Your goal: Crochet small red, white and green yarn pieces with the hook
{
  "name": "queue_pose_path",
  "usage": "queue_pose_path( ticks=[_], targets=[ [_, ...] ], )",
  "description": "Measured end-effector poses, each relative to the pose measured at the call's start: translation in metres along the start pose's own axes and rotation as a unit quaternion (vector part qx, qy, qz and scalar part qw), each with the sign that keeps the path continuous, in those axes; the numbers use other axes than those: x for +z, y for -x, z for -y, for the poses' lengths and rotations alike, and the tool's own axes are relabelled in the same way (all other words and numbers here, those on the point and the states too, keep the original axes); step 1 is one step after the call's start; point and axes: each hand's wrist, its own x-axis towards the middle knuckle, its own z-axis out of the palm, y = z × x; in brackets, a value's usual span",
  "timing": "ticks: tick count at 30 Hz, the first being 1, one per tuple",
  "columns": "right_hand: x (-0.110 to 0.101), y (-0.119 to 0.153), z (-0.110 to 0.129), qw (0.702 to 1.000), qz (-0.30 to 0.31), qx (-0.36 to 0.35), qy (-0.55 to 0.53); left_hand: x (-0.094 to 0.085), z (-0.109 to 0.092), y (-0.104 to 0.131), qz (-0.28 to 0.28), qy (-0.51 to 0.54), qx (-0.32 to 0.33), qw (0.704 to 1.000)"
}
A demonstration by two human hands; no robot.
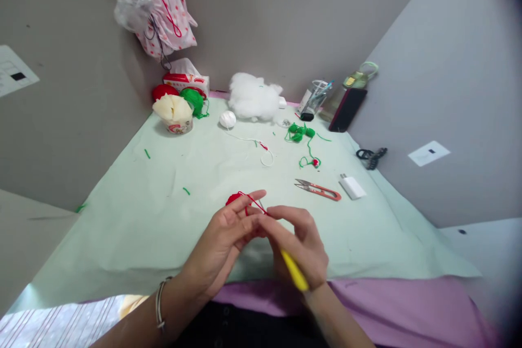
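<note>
Near the front of the table, my left hand [230,236] pinches a small piece of red yarn work, mostly hidden by its fingers; a red strand runs across the raised index finger. Red yarn [233,199] shows just behind that hand. My right hand [299,242] is closed around a crochet hook with a yellow handle [294,271], whose thin metal shaft shows only in part by the fingertips. Both hands' fingertips meet. Orange-handled snips [322,190] lie behind my right hand, beside a white charger [352,186].
White stuffing [253,98] sits at the back, near a white yarn ball [227,119]. Green crocheted pieces [300,132] lie to the right. A paper-lined cup [179,126], green yarn [191,99] and a tissue box [199,84] stand back left; a phone [348,111] leans back right.
</note>
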Motion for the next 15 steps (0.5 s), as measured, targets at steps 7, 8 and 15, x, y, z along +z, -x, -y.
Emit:
queue_pose_path(
  ticks=[7,8,15],
  targets=[
    [0.002,-0.018,0.003,0.943,-0.044,0.165,-0.286,0.004,-0.005,-0.001,0.006,-0.026,0.033,0.999],
    [0.003,-0.018,0.004,0.949,-0.038,0.155,-0.271,0.005,-0.004,-0.001,0.008,-0.044,0.047,0.998],
    [0.003,-0.006,0.002,0.998,-0.008,0.026,-0.064,0.006,0.005,-0.003,-0.012,-0.002,0.037,0.999]
  ],
)
